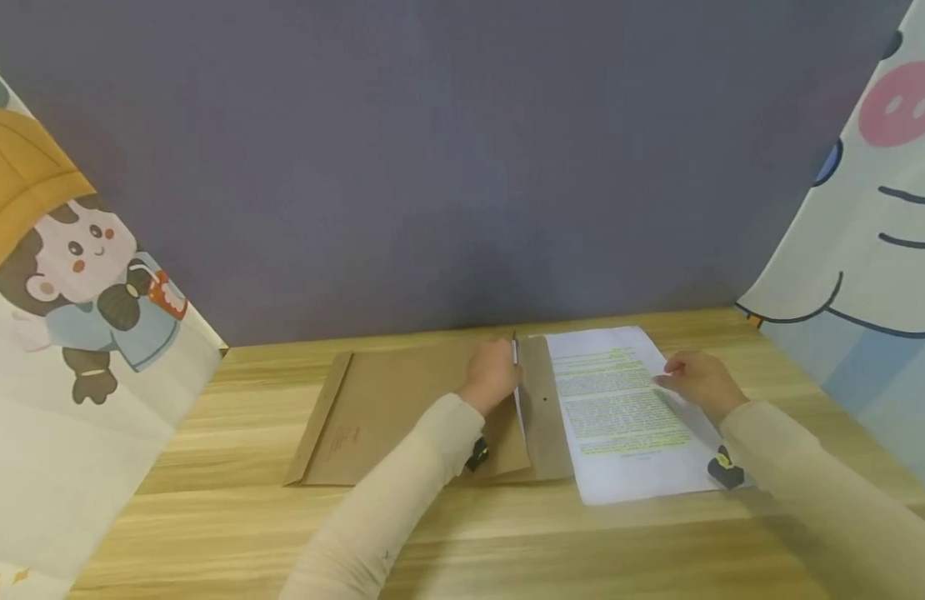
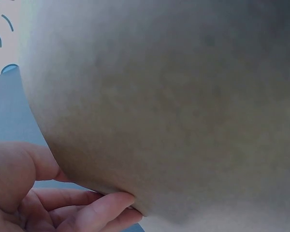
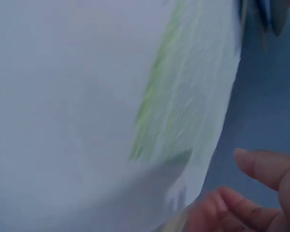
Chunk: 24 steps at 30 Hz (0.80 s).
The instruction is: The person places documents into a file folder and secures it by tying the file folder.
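Note:
A brown paper file folder [image 1: 410,408] lies on the table, with a strip of white showing along its lifted right side. My left hand [image 1: 492,375] pinches the edge of its cover near the top right; in the left wrist view, the thumb and fingers [image 2: 101,212] grip that brown cover [image 2: 174,111]. To the right, a printed white sheet [image 1: 627,462] with yellow-green highlighted lines partly overlaps the folder's right strip. Over the sheet's right edge hovers my right hand [image 1: 702,383]. Its thumb [image 3: 263,166] stands apart from the fingers, beside the sheet's edge [image 3: 217,130].
The wood-grain table [image 1: 230,442] reaches back to a plain grey wall panel [image 1: 462,167]. Cartoon-printed hangings flank it, with a child figure [image 1: 95,250] at the left and a pink-nosed figure [image 1: 897,104] at the right.

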### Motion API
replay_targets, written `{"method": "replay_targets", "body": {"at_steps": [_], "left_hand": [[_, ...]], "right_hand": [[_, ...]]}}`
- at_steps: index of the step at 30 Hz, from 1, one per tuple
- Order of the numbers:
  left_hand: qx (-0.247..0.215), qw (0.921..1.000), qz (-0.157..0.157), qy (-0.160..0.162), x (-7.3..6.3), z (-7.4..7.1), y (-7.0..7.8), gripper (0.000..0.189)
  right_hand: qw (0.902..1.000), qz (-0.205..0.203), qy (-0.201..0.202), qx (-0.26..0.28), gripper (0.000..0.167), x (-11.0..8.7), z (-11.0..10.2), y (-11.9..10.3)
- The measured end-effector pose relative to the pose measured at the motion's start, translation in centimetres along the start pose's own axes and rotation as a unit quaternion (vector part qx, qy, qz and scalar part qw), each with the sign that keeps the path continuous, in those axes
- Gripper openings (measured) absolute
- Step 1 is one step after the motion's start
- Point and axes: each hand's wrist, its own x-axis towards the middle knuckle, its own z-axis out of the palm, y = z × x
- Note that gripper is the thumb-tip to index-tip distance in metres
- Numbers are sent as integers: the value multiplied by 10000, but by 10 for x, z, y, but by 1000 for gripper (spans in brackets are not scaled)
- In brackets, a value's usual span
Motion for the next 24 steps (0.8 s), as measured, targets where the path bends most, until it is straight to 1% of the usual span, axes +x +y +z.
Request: {"method": "replay_targets", "body": {"at_steps": [2,5,7,10,15,19,24], "left_hand": [[-30,10000,-15,7,1,0,-1,33],[-58,10000,-25,-1,1,1,-1,32],[-45,10000,-20,-17,1,1,-2,32],[28,10000,-1,-45,1,1,-1,32],[102,9999,2,-47,2,1,0,33],[132,9999,-14,-43,2,0,0,32],[122,9999,-40,-36,2,1,0,32]], "right_hand": [[9991,-36,29,-416,44,0,-2,5],[9958,3,-218,-888,59,1,-4,13],[9942,121,-446,-973,68,1,-5,17],[9928,309,-722,-900,72,1,-8,20],[9924,502,-926,-637,66,4,-11,19],[9930,584,-869,-551,59,6,-10,20],[9936,573,-828,-507,46,6,-8,23]]}}
